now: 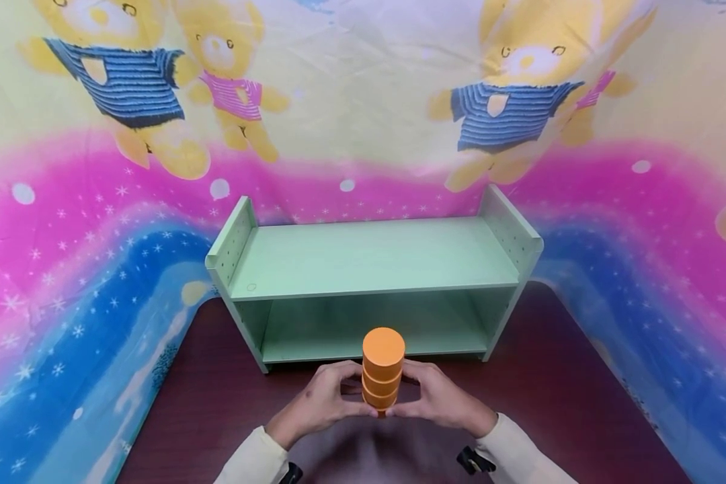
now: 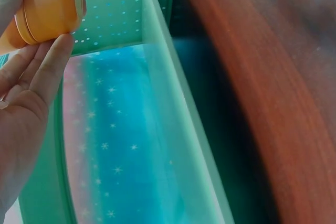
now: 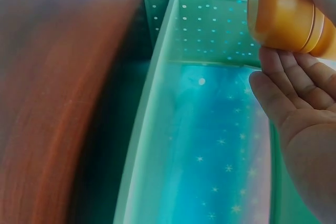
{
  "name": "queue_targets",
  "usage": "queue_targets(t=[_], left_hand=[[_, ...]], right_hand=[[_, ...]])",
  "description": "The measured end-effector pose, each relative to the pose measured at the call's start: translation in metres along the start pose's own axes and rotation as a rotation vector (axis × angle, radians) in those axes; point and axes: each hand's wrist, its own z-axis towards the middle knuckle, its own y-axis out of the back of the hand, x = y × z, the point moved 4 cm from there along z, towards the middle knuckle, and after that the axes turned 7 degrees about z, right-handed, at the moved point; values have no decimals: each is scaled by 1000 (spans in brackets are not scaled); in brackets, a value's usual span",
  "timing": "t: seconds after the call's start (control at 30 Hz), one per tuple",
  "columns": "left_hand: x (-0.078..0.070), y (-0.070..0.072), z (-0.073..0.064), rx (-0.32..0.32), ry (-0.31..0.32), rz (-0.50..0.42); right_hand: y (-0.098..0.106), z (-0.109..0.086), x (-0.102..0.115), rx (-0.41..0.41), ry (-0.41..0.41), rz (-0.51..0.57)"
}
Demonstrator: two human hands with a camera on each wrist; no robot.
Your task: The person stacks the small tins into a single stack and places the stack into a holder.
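Observation:
An orange ringed cylinder (image 1: 384, 348) stands upright in the head view, in front of the light green shelf unit (image 1: 375, 293). My left hand (image 1: 322, 399) holds its left side, thumb at the near side and fingers farther back. From the right, my right hand (image 1: 440, 398) grips it in the same way. In the left wrist view, thumb and fingers touch the cylinder (image 2: 51, 6). The right wrist view shows the thumb above the cylinder (image 3: 286, 11) and the fingers beneath it. Its far side is hidden.
The two-level shelf unit has raised, perforated side panels (image 1: 508, 218). It stands on a dark reddish-brown table (image 1: 218, 417). A printed cloth (image 1: 351, 101) with teddy bears and snowflakes hangs behind and along both sides.

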Motion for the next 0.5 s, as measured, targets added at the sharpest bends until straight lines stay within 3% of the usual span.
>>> queue_targets(t=[0.3, 0.5], left_hand=[[-9, 15, 12, 7, 3, 82], [-12, 19, 16, 12, 19, 68]], right_hand=[[13, 10, 7, -16, -30, -31], [18, 14, 8, 0, -70, -7]])
